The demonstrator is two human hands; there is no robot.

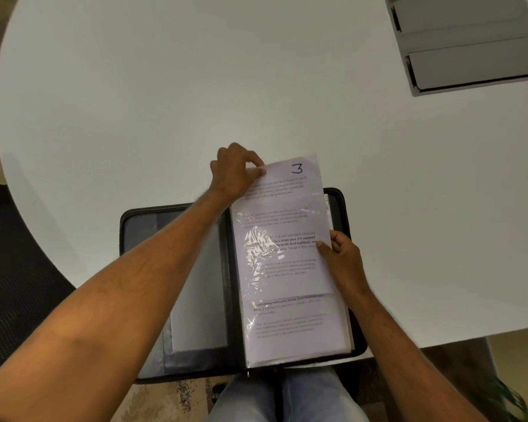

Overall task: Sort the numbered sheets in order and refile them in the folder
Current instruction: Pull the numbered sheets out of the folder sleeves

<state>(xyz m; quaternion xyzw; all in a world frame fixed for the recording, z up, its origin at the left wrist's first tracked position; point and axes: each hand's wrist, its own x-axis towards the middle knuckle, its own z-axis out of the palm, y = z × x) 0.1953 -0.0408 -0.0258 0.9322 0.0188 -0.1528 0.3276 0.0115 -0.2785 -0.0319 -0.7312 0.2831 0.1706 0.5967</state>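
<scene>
A black zip folder (141, 226) lies open at the near edge of the white table, partly overhanging it. On its right half sit clear plastic sleeves (296, 327) with printed pages inside. A sheet marked "3" (290, 190) sticks out past the folder's top edge, its lower part lying in or under a clear sleeve. My left hand (235, 175) pinches the sheet's top left corner. My right hand (342, 257) grips the right edge of the sheet and sleeve, thumb on top.
The white table (165, 86) has a rounded left edge. A grey cable hatch (467, 44) is set into it at the far right. A dark chair (16, 269) stands at the left. My knees in jeans (287, 397) show below the folder.
</scene>
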